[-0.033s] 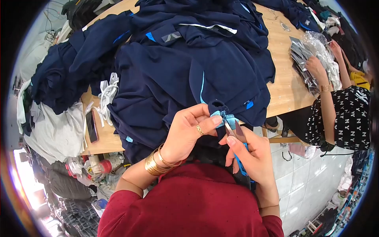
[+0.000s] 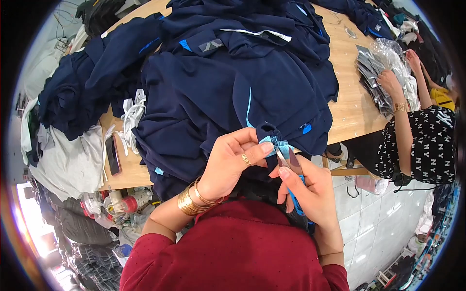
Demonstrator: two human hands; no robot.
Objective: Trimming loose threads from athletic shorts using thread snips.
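A navy garment (image 2: pixel 194 92) with light blue trim is heaped in front of me and reaches down to my hands. My left hand (image 2: pixel 230 157) pinches its gathered end (image 2: pixel 268 131), where a light blue piece shows, between thumb and fingers. In my right hand (image 2: pixel 310 191) is a pair of scissors (image 2: pixel 296 167) with blue handles, their blades parted and pointing up at the light blue piece. The blade tips touch or nearly touch the cloth; I cannot tell which. My palm and fingers hide part of the handles.
The garments cover much of a wooden table (image 2: pixel 352 106). A phone (image 2: pixel 114 155) and white cords (image 2: pixel 132 121) lie at the left, near pale cloth (image 2: pixel 68 162). At the right, a co-worker's hand (image 2: pixel 390 82) touches a stack of grey packets (image 2: pixel 371 80) beside clear plastic.
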